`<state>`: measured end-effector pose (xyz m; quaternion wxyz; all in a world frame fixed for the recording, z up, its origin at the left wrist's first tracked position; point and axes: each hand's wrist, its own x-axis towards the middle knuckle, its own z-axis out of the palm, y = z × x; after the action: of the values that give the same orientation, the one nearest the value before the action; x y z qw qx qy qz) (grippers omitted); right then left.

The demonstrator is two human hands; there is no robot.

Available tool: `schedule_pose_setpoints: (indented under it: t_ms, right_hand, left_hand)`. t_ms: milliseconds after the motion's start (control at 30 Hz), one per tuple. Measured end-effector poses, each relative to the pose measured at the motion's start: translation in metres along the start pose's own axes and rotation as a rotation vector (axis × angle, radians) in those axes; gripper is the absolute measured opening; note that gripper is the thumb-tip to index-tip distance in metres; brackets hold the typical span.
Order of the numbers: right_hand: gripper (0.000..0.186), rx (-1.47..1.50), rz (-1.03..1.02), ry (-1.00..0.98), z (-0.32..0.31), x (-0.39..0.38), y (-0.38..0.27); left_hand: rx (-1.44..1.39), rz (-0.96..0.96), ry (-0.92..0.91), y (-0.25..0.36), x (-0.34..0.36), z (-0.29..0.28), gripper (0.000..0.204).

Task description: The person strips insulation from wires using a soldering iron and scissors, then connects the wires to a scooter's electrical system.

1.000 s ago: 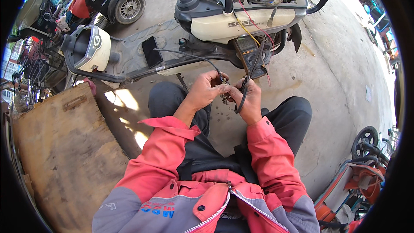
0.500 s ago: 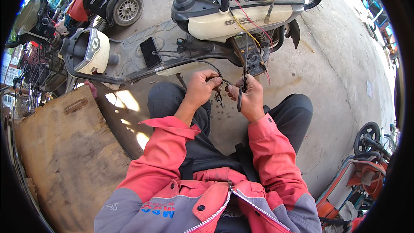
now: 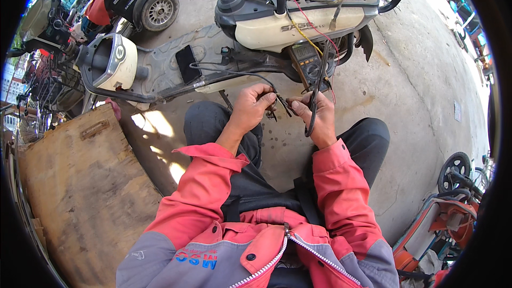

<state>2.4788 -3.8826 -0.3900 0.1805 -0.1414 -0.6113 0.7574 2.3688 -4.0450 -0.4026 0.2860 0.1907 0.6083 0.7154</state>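
Observation:
My left hand (image 3: 249,109) is closed, pinching the end of a black cable (image 3: 234,72) that runs back over the scooter's footboard. Short dark wire ends stick out past its fingertips. My right hand (image 3: 320,120) is closed a little to the right, with a long black doubled strip, apparently a looped cable (image 3: 314,108), through its grip. Its thumb and finger pinch something small and dark that I cannot make out. Just beyond, a multimeter (image 3: 308,67) with a dark body and a display leans against the scooter, red and yellow leads beside it.
The cream and grey electric scooter (image 3: 298,26) spans the far side, with wiring exposed on top. A black phone (image 3: 186,64) lies on its footboard. At the left is a worn wooden board (image 3: 85,181). An orange and white vehicle (image 3: 426,234) stands at the lower right.
My right hand has moved right, away from the left one, and the black strip has shifted and tilted with it. The left hand stays almost in place.

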Motion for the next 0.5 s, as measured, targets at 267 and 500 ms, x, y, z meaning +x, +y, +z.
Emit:
schedule_pose_setpoints:
  t_ms: [267, 500]
  right_hand:
    - [0.019, -0.155, -0.025, -0.016, 0.000, -0.001, 0.004]
    - [0.020, -0.196, 0.001, 0.084, -0.001, 0.000, 0.010]
  left_hand:
    - [0.103, 0.025, -0.046, -0.002, 0.000, 0.002, 0.018]
    - [0.263, -0.073, -0.121, 0.016, -0.005, 0.011, 0.024]
